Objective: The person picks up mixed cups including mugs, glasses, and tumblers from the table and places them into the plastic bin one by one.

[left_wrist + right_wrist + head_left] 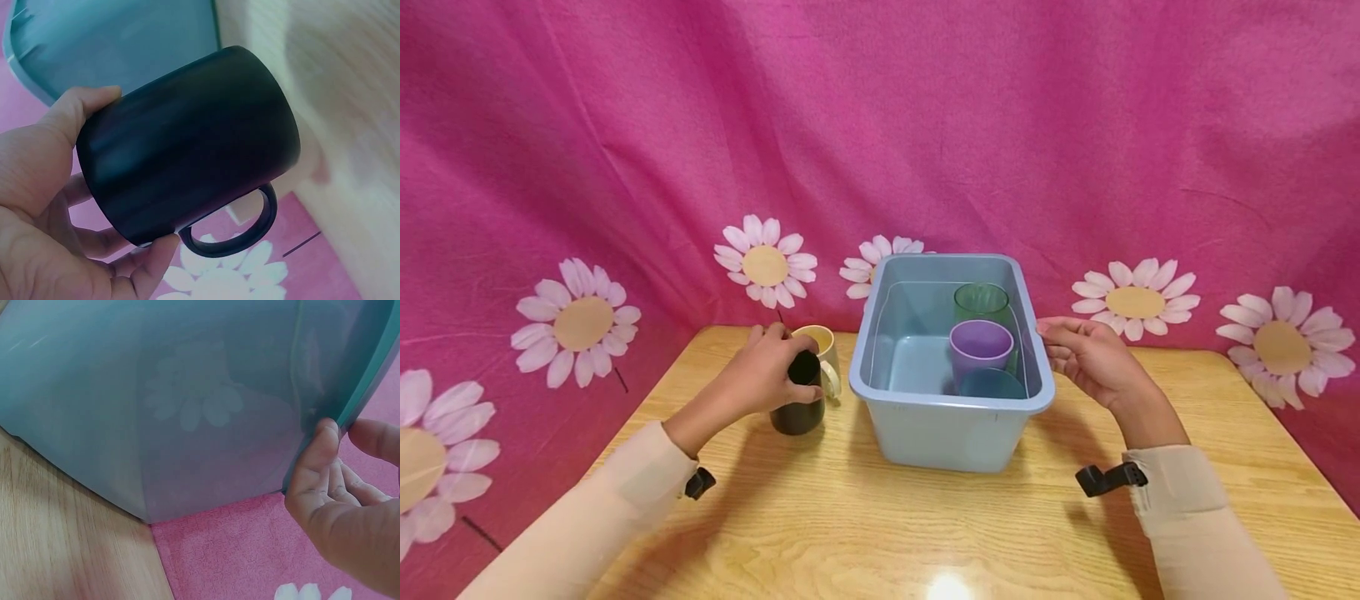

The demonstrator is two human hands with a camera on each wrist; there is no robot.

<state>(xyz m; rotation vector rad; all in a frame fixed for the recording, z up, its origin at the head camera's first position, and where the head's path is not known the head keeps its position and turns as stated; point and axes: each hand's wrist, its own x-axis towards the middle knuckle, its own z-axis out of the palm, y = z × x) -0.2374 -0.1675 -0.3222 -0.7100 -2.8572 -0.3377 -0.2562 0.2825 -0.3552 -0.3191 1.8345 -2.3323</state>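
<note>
My left hand point(765, 369) grips a black mug point(799, 414) from above, left of the bin. In the left wrist view, thumb and fingers span the rim of the black mug point(194, 144), whose handle points away from the bin. Just behind it stands a cream mug point(829, 346), partly hidden. At the right, my right hand point(1093, 360) pinches the rim of a blue-grey plastic bin point(947, 433); the right wrist view shows thumb and finger on that rim. Inside the bin, along its right side, are a green glass point(982, 302), a purple cup point(981, 346) and a teal cup point(992, 383).
The wooden table point(820, 533) carries the bin and both mugs. A pink cloth with daisy prints point(880, 125) hangs behind and at the sides. Within the bin, the left part of the floor point(913, 362) shows bare.
</note>
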